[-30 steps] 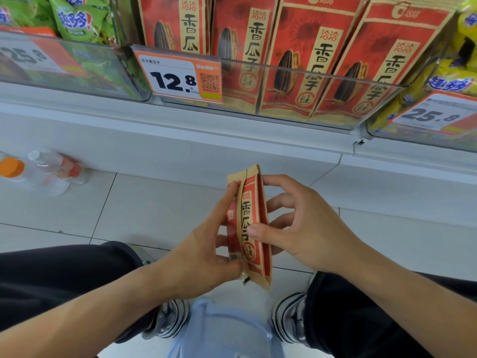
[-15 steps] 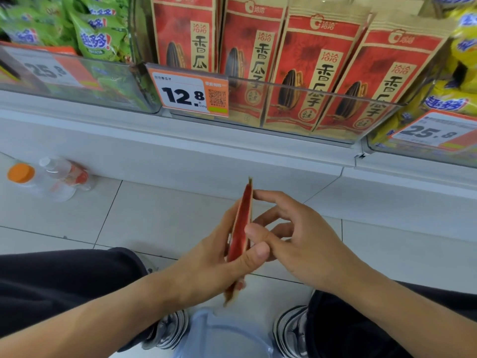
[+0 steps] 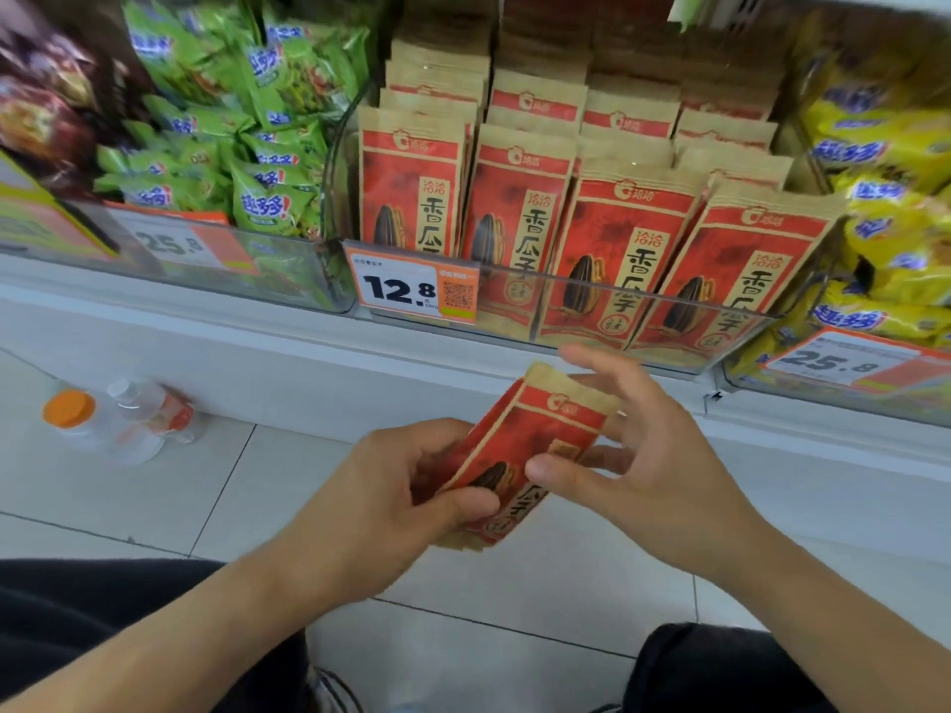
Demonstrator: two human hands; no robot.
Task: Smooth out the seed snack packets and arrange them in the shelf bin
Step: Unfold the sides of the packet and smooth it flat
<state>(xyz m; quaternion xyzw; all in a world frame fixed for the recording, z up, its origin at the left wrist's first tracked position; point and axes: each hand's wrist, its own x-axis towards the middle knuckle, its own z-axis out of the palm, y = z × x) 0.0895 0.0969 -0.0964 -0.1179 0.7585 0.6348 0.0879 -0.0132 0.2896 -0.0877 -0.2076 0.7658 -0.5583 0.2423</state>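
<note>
The left hand (image 3: 381, 501) grips one seed packet (image 3: 535, 445) by its lower left side, thumb curled over the front and fingers wrapped behind. The right hand (image 3: 643, 470) pinches the same packet at its right side: the thumb presses on the front face while the other fingers spread loosely behind it, the index finger stretched out above the top edge. The packet is held in the air above the floor (image 3: 257, 486), just in front of the shelf's lower edge, tilted with its top leaning to the right. It is red with a tan paper border, a dark sunflower seed drawn on the lower left and a strip of characters down the right; its face looks fairly flat, though blur hides fine creases.

Behind it, the clear shelf bin (image 3: 617, 295) holds four rows of matching packets (image 3: 612, 249) standing upright, front faces outward, with more stacked behind each; how many deep cannot be counted. One orange and white price tag (image 3: 411, 288) reading 12.8 sits at the bin's front left corner.

To the left is a bin of green snack bags (image 3: 267, 198), to the right a bin of yellow bags (image 3: 895, 229), each with a 25.8 tag. Two plastic bottles (image 3: 118, 419) stand on the floor by the shelf base, one with an orange cap.
</note>
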